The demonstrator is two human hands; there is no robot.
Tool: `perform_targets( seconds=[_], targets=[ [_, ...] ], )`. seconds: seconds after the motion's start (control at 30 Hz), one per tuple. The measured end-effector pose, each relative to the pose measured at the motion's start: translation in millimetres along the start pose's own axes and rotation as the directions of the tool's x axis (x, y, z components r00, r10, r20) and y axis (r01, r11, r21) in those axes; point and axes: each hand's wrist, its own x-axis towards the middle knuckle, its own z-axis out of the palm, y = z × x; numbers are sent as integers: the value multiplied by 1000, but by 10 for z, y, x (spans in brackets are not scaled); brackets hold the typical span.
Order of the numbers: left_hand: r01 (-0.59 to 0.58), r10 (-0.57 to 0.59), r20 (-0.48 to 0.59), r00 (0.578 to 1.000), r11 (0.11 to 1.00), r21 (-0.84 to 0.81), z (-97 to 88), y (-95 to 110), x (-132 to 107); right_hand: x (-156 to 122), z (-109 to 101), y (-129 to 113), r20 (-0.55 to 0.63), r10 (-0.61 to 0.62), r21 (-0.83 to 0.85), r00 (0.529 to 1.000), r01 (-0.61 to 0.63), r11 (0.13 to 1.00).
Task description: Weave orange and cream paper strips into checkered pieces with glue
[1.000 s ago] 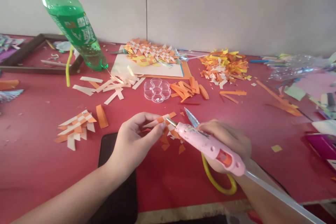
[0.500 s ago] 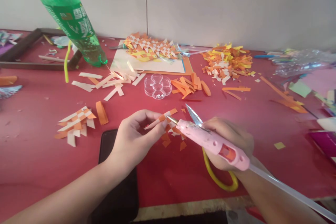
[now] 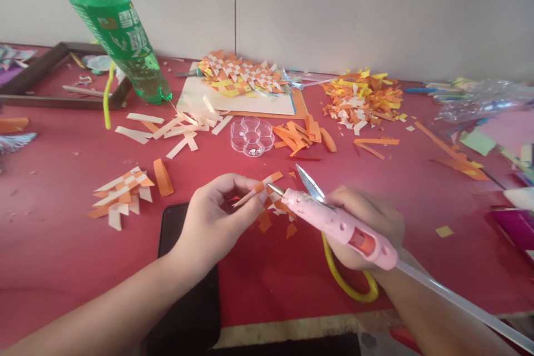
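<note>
Between thumb and fingers, my left hand (image 3: pixel 227 206) pinches a small woven piece of orange and white paper strips (image 3: pixel 273 178). My right hand (image 3: pixel 362 222) grips a pink hot glue gun (image 3: pixel 334 222), a long clear glue stick (image 3: pixel 454 300) trailing from its back end. The gun's metal tip meets the paper piece beside my left thumb. Scissors with yellow handles (image 3: pixel 350 289) lie under my right hand, their blade pointing away; part of them is hidden. Small orange and white paper scraps (image 3: pixel 287 228) are on the red table below the paper piece.
A black phone (image 3: pixel 187 300) lies under my left forearm. Another woven piece (image 3: pixel 125 192) is at left. Farther back are loose strips (image 3: pixel 181 128), a clear flower-shaped palette (image 3: pixel 251 136), a green bottle (image 3: pixel 125 39), a dark frame (image 3: pixel 58 101) and a scrap heap (image 3: pixel 362 97).
Both hands, the glue gun and the paper piece hold nearly the same place. The whole view has shifted very slightly.
</note>
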Motion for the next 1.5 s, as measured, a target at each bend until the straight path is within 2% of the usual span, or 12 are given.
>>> perform_targets(
  seconds=[0.13, 0.23, 0.37, 0.47, 0.6, 0.67, 0.73, 0.83, 0.9, 1.0, 1.33, 1.5],
  targets=[
    [-71, 69, 36, 997, 995, 63, -61, -28, 45, -14, -31, 86, -28, -51, -105, 998, 47, 993],
    [-87, 86, 17, 996, 994, 62, -108, -46, 87, -23, -150, 294, 17, -35, -227, 999, 37, 973],
    [-67, 66, -11, 998, 997, -38, -143, -89, 131, -128, -380, 773, 296, 6, -252, 955, 72, 965],
    [-41, 39, -16, 999, 992, -120, -137, -115, 145, -298, -531, 1166, 421, 48, -274, 906, 76, 959],
    [-50, 44, -35, 998, 980, -192, -115, -88, 149, -416, -661, 1413, 364, 81, -386, 928, 71, 920],
    [-70, 58, -58, 997, 972, -226, -115, -54, 158, -339, -658, 1289, 309, 88, -439, 947, 60, 897],
    [-93, 74, -84, 994, 964, -248, -127, -19, 180, -182, -574, 974, 277, 77, -435, 958, 54, 899],
    [-147, 116, -129, 985, 954, -263, -161, 17, 225, 94, -309, 295, 266, 53, -177, 963, -5, 984],
    [-183, 143, -161, 977, 946, -269, -182, 29, 251, 241, -106, -121, 362, 8, -17, 932, -2, 1000],
    [-183, 138, -177, 974, 945, -270, -198, 39, 269, 390, 121, -475, 402, -33, 110, 915, -12, 994],
    [-129, 100, -124, 987, 957, -261, -173, 25, 216, 523, 379, -485, 508, 17, 130, 861, -97, 987],
    [-105, 83, -94, 992, 959, -262, -168, 1, 189, 464, 408, -482, 509, -14, 111, 861, -50, 993]
  ],
)
